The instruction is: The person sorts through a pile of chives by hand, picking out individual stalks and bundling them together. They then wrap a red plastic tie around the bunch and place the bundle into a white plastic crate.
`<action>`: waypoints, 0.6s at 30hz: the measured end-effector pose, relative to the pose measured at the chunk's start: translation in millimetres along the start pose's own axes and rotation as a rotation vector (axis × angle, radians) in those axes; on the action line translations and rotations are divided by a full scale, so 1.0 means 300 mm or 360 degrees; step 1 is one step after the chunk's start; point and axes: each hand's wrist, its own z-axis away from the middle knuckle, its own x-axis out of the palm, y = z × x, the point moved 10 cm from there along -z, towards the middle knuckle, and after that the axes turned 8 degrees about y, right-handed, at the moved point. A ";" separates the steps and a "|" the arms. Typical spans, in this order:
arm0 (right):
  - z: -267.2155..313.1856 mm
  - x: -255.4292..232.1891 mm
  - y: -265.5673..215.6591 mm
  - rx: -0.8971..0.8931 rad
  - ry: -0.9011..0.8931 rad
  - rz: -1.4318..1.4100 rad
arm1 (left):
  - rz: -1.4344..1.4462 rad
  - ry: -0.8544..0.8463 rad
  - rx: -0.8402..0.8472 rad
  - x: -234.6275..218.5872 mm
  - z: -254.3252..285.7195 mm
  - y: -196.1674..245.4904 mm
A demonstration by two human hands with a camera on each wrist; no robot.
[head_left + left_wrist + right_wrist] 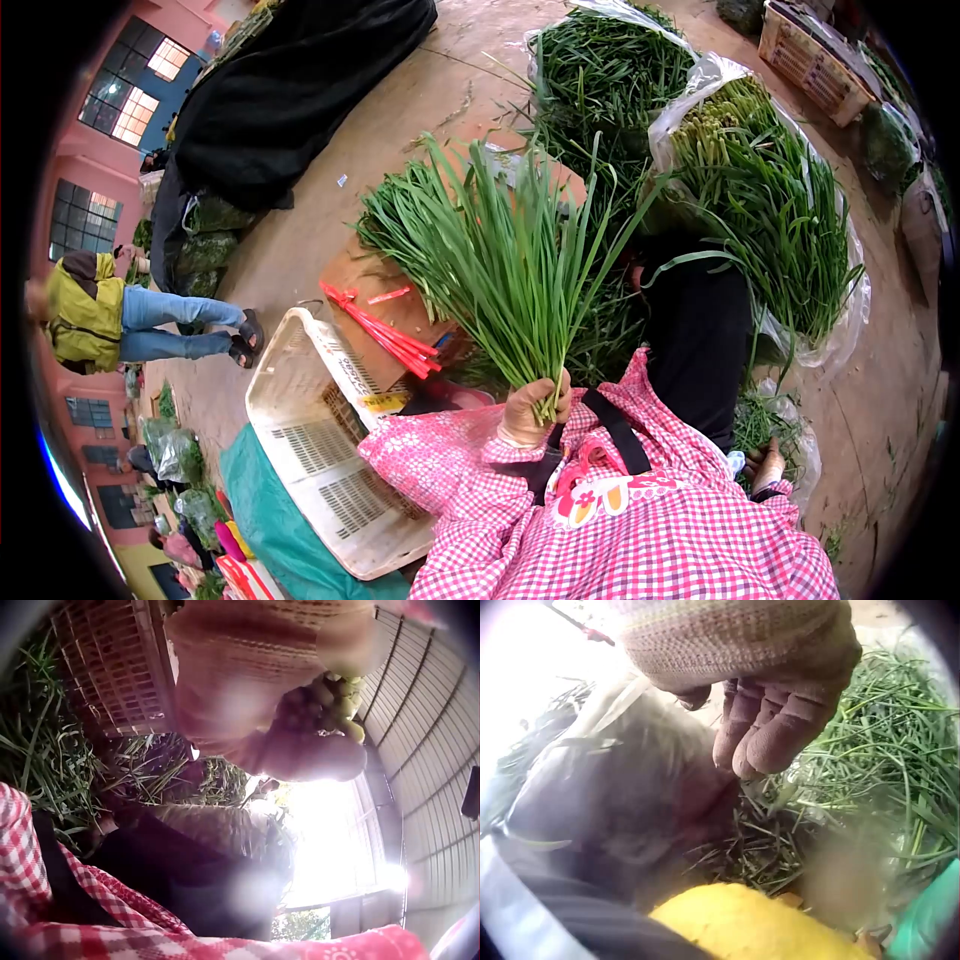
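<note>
While gripped, chives [500,260] rise above left hand [533,408].

A bunch of long green chives [500,260] stands upright, gripped at its pale stem ends by the left hand [535,405]. Its flat leaves fan out wide above the grip, spreading over the greens heaped on the ground behind; a few tips bend sideways.

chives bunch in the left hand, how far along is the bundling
Done: large wrapped bundles of chives already stand in clear plastic. In hand: the left hand grips a bunch of chives by its stems, with no tie visible on it. The right hand hangs with relaxed fingers over loose greens. Left: red ties lie unused on the cardboard, and loose greens remain.
</note>
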 end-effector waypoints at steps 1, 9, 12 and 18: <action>0.062 0.036 -0.071 -0.0248 0.0001 0.0085 | -0.0030 -0.0010 0.0003 -0.007 0.002 -0.006; 1.007 0.573 -0.599 -0.1543 -0.0997 0.0140 | 0.0013 -0.0053 -0.0008 -0.001 0.013 -0.013; 1.325 0.770 -0.519 -0.1498 -0.1490 0.0412 | 0.0103 -0.0082 -0.0097 0.008 0.029 -0.020; 1.692 1.008 -0.289 -0.1481 -0.2520 0.0736 | 0.0190 -0.0144 -0.0118 0.038 0.072 0.003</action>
